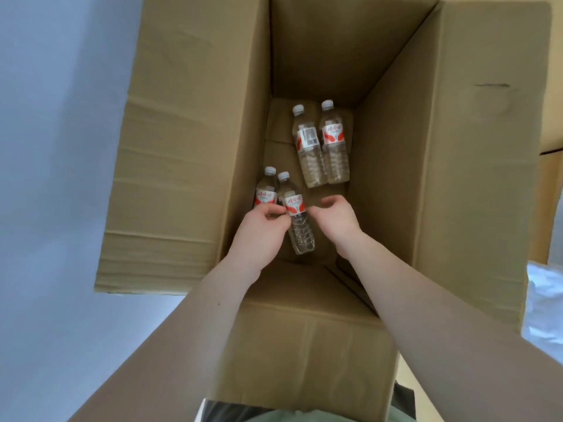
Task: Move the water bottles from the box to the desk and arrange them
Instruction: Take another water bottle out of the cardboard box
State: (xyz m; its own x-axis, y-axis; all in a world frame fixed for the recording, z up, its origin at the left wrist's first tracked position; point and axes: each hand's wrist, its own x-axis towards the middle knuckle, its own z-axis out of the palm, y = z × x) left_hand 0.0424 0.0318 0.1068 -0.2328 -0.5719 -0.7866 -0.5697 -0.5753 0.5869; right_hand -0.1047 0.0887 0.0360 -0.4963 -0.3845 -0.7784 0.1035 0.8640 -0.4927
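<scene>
Down inside a tall open cardboard box [393,166] lie four clear plastic water bottles, all on their sides on the box floor, white caps pointing away from the person, each with a white-and-red label (red script, not readable). Far pair: the far-left bottle [308,147] shows a barcode panel on its label and lies just beside, seemingly touching, the far-right bottle [334,144]. Near pair sits by the left wall: the near-left bottle [266,190] is mostly hidden under the left hand, and the near-right bottle [295,214] lies against it, ribbed lower body and base visible between the two wrists. Left hand [262,226] has fingers curled at the label of the near-right bottle, fingertips on it; whether it truly grips cannot be told. Right hand [335,217] is half open, fingers loosely curved, holding nothing, just right of the same bottle and apparently not touching it. Both bare forearms reach down into the box. Box flaps stand open, left flap creased. Pale grey-blue floor [54,178] left of the box; something white and crumpled [545,300] at the right edge.
</scene>
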